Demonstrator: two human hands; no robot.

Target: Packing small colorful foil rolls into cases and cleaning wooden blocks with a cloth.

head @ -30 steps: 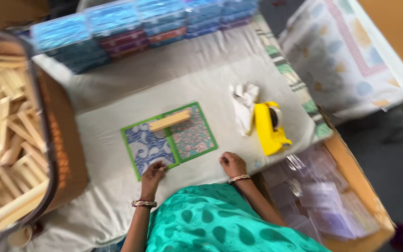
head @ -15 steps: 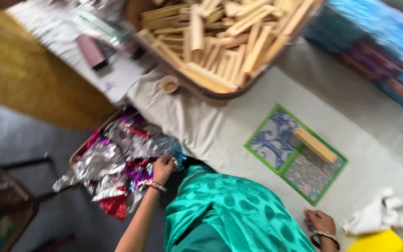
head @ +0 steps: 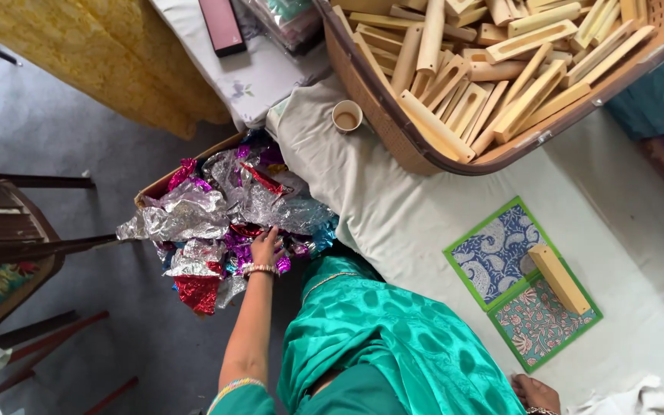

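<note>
Head view: left hand (head: 267, 247) is pressed, fingers spread, into the crumpled foil wrappers (head: 224, 211) heaped in a cardboard box (head: 155, 190) beside the bed edge (grip cannot be told). Right hand (head: 536, 393) is cut off at the frame bottom, state unclear, near the patterned card (head: 501, 257) with wooden block (head: 559, 278). Open floor (head: 55, 115) is seen leftward.

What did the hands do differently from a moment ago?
The left hand left the patterned paper and reached sideways into the pile of shiny foil wrappers, touching them. The right hand stayed on the white cloth, and the wooden block stayed on the paper.
</note>
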